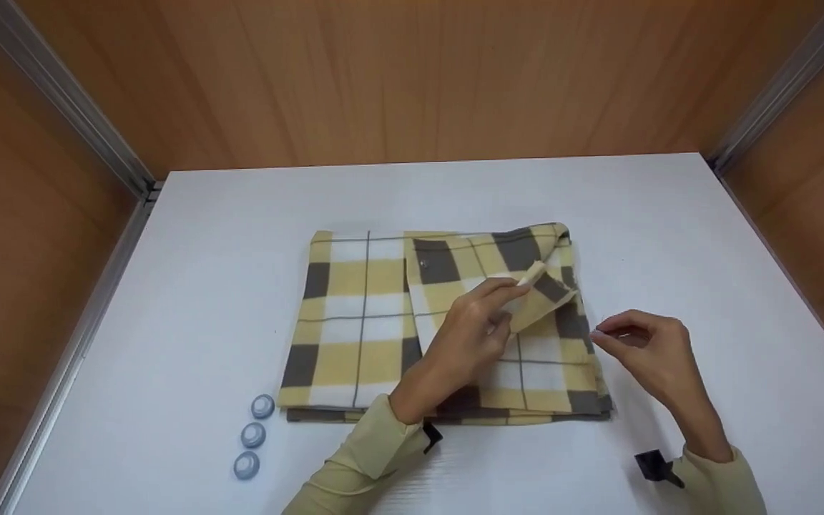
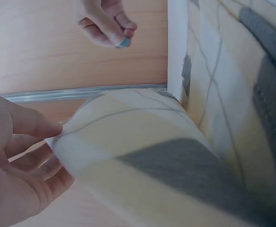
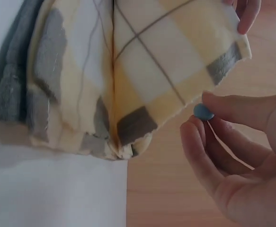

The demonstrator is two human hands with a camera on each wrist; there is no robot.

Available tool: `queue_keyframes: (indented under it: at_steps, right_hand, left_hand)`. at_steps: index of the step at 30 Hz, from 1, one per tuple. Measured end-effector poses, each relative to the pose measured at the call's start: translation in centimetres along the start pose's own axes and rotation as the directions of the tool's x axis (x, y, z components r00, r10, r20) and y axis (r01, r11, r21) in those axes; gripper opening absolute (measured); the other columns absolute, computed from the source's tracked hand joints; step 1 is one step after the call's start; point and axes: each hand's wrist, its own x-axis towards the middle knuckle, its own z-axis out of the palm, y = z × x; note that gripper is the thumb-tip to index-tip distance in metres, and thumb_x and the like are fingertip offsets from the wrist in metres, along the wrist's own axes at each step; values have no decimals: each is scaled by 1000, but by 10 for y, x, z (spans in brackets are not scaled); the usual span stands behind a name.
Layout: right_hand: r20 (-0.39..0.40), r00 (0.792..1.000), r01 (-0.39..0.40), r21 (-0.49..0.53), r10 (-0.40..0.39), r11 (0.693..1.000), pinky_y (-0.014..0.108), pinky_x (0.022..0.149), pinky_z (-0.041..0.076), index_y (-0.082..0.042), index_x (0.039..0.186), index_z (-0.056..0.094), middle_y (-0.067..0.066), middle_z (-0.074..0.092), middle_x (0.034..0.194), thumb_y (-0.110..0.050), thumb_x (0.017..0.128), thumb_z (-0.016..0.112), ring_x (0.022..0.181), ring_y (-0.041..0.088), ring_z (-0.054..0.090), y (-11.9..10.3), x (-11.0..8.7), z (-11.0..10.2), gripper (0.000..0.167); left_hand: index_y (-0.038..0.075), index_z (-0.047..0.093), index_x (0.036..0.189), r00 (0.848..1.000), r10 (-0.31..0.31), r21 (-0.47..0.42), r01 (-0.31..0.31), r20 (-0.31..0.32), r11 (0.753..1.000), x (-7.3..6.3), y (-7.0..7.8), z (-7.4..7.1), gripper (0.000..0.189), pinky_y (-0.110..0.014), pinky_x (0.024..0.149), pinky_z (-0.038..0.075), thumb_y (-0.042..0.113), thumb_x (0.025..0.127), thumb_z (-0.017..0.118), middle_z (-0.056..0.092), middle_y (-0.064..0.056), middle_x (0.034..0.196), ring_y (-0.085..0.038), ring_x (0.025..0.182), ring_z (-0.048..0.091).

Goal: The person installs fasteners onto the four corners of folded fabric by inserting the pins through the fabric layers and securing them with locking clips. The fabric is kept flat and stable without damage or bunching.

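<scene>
A folded plaid blanket (image 1: 344, 307) in yellow, white and grey lies on the table. My left hand (image 1: 466, 332) pinches a corner of its top layer between thumb and fingers and holds that flap (image 2: 128, 137) raised, folded back. To the right of the blanket, my right hand (image 1: 659, 354) is in the air, apart from the cloth in the head view. Its thumb and fingers pinch a small blue round knob (image 3: 204, 112), seen best in the right wrist view; what lies behind the knob is hidden by the fingers. A tiny shiny spot (image 1: 424, 265) shows on a grey square.
Three grey-blue round caps (image 1: 253, 435) stand in a row at the blanket's lower left. The white table (image 1: 190, 286) has wood-grain panels (image 1: 412, 79) behind it and at both sides, with metal rails (image 1: 90, 107) at the corners.
</scene>
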Motion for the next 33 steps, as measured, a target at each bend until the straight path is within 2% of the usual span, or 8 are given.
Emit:
queue_keyframes:
  at_steps: [3,8,13,17,20,24,29,33]
  right_hand:
    - [21,996,80,113,-83,990,18,69,52,-4,87,72,9,68,86,3,79,73,75,12,65,-7,2,8,11]
    - [74,974,186,286,-215,940,24,72,53,-1,91,70,14,65,90,11,79,69,81,19,65,-20,6,21,17]
    - [100,949,250,335,-298,908,25,71,53,-4,93,70,14,65,93,11,81,67,83,21,64,-26,10,29,20]
    - [106,948,251,326,-299,911,25,70,53,-6,95,70,10,67,95,9,82,67,84,20,65,-28,13,32,20]
    - [112,955,226,329,-276,917,26,71,53,-5,96,70,10,67,95,7,82,68,84,20,66,-32,14,32,19]
    - [125,963,185,339,-239,922,28,72,54,-3,97,69,9,67,94,7,82,68,84,21,67,-36,16,33,18]
    - [132,964,173,348,-230,922,29,72,54,-4,94,70,9,67,93,8,82,68,82,21,67,-36,17,34,17]
    - [118,963,186,361,-243,914,28,72,54,-5,94,71,11,67,94,8,81,68,84,24,66,-35,18,35,18]
  left_hand:
    - [-2,61,122,1000,14,8,-14,-10,1000,0,1,-1,42,-11,72,47,-15,83,52,58,-12,122,-13,104,59]
    - [0,61,123,998,55,28,-54,-25,998,-2,2,-2,42,-12,72,47,-15,84,53,58,-12,121,-13,102,59]
    - [1,60,124,996,82,63,-81,-16,995,-3,2,-4,42,-12,66,44,-14,86,53,58,-11,123,-11,85,59]
    - [2,60,124,995,99,86,-98,-9,991,-2,2,-4,42,-12,68,44,-13,86,53,58,-10,123,-11,86,59]
    - [2,61,123,993,119,82,-118,0,990,-1,2,-4,41,-12,70,44,-13,86,53,58,-10,122,-12,89,59]
    - [1,61,123,990,137,86,-138,11,987,-1,3,-6,39,-12,69,43,-13,87,52,58,-11,123,-12,84,58]
    - [2,60,124,988,149,103,-152,36,983,-1,4,-5,39,-12,72,43,-12,88,51,57,-10,125,-10,99,57]
    - [2,59,125,985,162,100,-167,53,981,-2,3,-4,42,-12,70,41,-14,88,49,57,-9,126,-9,97,56]
